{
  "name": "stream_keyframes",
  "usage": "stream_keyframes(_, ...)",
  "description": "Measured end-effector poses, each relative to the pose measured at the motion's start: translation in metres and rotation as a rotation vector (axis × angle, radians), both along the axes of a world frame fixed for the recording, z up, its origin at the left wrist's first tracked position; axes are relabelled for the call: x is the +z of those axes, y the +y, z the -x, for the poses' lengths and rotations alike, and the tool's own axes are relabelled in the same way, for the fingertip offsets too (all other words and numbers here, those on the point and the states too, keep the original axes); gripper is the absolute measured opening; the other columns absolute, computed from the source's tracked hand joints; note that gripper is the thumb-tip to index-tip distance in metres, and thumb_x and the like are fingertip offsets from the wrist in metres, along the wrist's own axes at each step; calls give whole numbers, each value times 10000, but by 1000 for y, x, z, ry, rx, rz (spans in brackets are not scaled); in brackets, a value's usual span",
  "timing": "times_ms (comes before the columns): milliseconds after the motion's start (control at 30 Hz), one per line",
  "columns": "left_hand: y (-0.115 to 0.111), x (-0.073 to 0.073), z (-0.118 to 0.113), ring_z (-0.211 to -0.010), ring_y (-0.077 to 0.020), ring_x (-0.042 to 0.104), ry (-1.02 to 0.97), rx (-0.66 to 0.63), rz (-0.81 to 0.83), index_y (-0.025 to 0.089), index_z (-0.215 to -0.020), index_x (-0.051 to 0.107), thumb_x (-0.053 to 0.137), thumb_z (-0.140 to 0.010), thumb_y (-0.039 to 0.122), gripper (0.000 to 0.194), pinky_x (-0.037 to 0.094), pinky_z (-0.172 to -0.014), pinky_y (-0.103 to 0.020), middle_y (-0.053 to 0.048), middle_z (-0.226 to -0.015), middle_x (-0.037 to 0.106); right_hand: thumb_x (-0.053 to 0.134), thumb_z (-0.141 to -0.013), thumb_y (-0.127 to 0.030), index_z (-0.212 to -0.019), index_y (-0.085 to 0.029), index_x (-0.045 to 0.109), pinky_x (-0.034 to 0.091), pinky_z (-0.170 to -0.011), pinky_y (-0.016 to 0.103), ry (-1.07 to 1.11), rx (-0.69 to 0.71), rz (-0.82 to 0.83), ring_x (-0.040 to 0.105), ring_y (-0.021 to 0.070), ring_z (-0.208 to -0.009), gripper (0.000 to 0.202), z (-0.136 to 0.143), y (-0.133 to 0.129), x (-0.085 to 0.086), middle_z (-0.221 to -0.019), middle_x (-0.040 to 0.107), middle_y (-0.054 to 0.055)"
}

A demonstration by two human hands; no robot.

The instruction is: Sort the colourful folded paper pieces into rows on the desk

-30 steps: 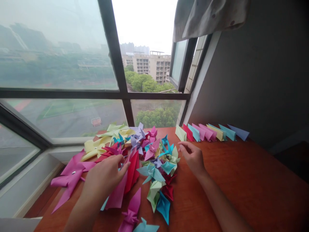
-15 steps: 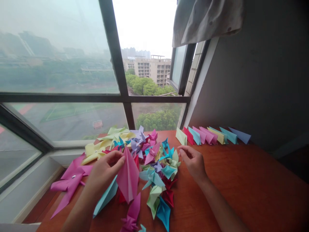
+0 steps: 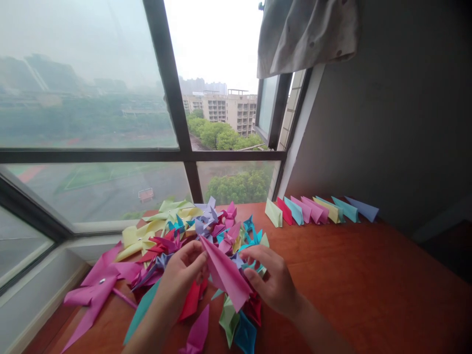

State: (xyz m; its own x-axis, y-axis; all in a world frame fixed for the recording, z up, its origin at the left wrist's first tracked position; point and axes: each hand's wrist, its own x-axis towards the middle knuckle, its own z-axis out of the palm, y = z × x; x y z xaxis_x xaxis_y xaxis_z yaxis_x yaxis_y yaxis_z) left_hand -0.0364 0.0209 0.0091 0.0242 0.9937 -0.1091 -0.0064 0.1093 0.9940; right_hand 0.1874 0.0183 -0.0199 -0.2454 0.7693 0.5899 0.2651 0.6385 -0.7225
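Observation:
A pink paper plane [image 3: 227,273] is pinched near its pointed end between the thumb and fingers of my left hand [image 3: 188,268]. It hangs tilted over the pile, its wide end toward the lower right. My right hand [image 3: 271,278] is just right of the plane with thumb and fingers apart; whether a fingertip touches the paper I cannot tell. Beneath them lie folded paper pieces, among them a green one [image 3: 229,317], a blue one [image 3: 246,332] and a magenta one [image 3: 198,330]. Part of a teal folded sheet [image 3: 142,309] shows beside my left forearm.
Several folded paper planes [image 3: 320,211] stand in a row at the table's back right. A large magenta pinwheel [image 3: 96,290] lies at the left, with yellow pinwheels [image 3: 142,237] behind it. The wooden table [image 3: 354,285] borders a window, with a grey curtain [image 3: 302,39] above.
My left hand has moved right with the pink plane, which has turned from upright to slanting. My right hand has come left and down, from beside the pile to the plane.

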Motion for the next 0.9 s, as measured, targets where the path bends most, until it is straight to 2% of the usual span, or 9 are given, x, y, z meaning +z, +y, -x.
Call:
stream_keyframes(167, -11, 4, -21, -442, -98, 476, -2, -89, -3, 182, -774, 611, 726, -765, 502, 340, 381, -447, -201, 40, -551, 559, 572, -919, -268, -1153, -220, 672, 530, -850, 286, -10, 27, 68, 685, 198, -953, 259, 7, -3, -2, -1061, 732, 59)
stream_keyframes(300, -12, 2, -28, -614, -143, 597, 10, -172, -67, 168, -781, 632, 738, -774, 441, 293, 470, -560, -215, -6, -667, 631, 525, -943, -228, -1046, -228, 728, 530, -796, 240, 34, 11, 141, 709, 169, -894, 228, 6, 0, 0, -990, 757, 27)
stream_keyframes(367, -12, 1, -27, -737, -179, 647, 22, -179, -115, 176, -876, 646, 728, -789, 415, 267, 518, -653, -243, -33, -775, 669, 535, -941, -237, -1014, -224, 741, 528, -766, 233, 41, 7, 161, 709, 165, -866, 219, 4, 1, 1, -962, 760, 25)
stream_keyframes(433, -12, 0, -26, -801, -196, 665, 54, -147, -171, 197, -1038, 644, 720, -796, 396, 322, 538, -704, -263, -44, -854, 686, 537, -942, -246, -1004, -221, 747, 527, -747, 235, 32, 6, 175, 707, 163, -841, 220, 2, 3, 1, -944, 761, 27)
stream_keyframes(533, -12, 2, -21, -755, -189, 670, 145, -96, -259, 230, -1229, 605, 704, -810, 370, 452, 548, -683, -266, -39, -870, 701, 555, -934, -262, -997, -224, 755, 528, -732, 235, 17, 27, 184, 708, 162, -817, 213, 0, 6, 0, -928, 765, 26)
stream_keyframes(600, -12, 4, -17, -710, -180, 668, 221, -101, -343, 236, -1174, 656, 685, -828, 339, 362, 546, -657, -259, -40, -860, 717, 581, -921, -272, -982, -226, 760, 529, -723, 231, 14, 48, 187, 707, 160, -802, 195, -1, 7, -1, -913, 766, 24)
stream_keyframes(700, -10, 9, -10, -767, -196, 685, 346, -181, -488, 224, -897, 733, 659, -844, 279, 107, 551, -702, -262, -56, -873, 736, 623, -897, -297, -925, -215, 763, 522, -677, 220, 16, 53, 216, 689, 149, -731, 165, -3, 8, -1, -843, 757, 17)
stream_keyframes(767, -8, 12, -7, -810, -207, 692, 408, -232, -528, 218, -809, 728, 650, -845, 250, 91, 552, -731, -262, -59, -869, 740, 646, -883, -306, -883, -204, 761, 508, -644, 211, 17, 52, 244, 669, 137, -689, 154, -3, 8, -1, -802, 746, 12)
stream_keyframes(900, -5, 10, -5, -745, -190, 693, 460, -261, -506, 217, -826, 730, 653, -830, 220, 77, 551, -685, -241, -44, -811, 742, 658, -877, -304, -858, -185, 755, 480, -615, 194, 14, 70, 285, 651, 122, -674, 155, -4, 9, -1, -787, 735, 11)
